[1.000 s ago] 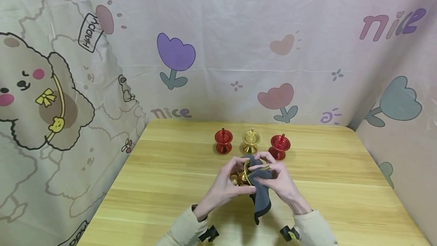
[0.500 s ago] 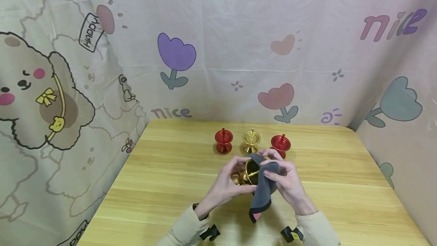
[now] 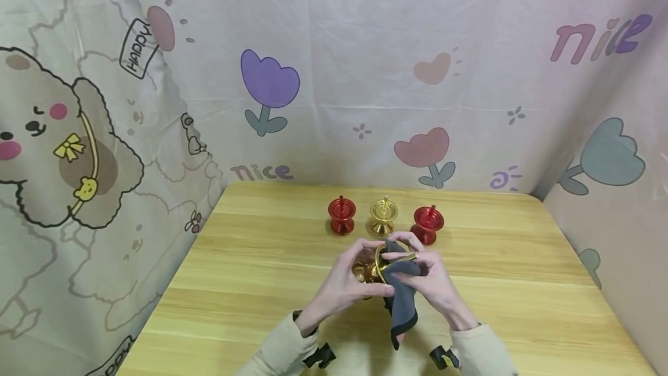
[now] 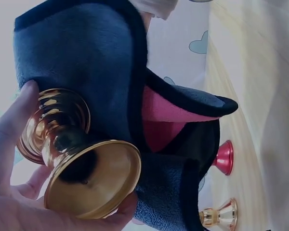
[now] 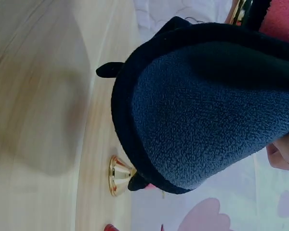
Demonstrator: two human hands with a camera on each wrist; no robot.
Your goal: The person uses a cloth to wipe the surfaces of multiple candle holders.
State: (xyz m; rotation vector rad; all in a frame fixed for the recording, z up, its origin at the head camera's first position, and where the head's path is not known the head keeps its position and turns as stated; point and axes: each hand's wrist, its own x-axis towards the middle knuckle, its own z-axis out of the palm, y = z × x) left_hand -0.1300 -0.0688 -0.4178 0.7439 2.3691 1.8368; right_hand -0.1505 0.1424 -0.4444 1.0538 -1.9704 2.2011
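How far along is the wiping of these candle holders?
In hand: the left hand grips a gold holder while the right hand rubs it with the grey cloth. Three more, two red and one gold, stand untouched in a row behind; whether they are wiped cannot be told.

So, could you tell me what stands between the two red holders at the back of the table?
In the head view, a gold holder stands upright between the left red holder and the right red holder, apart from both, on the table.
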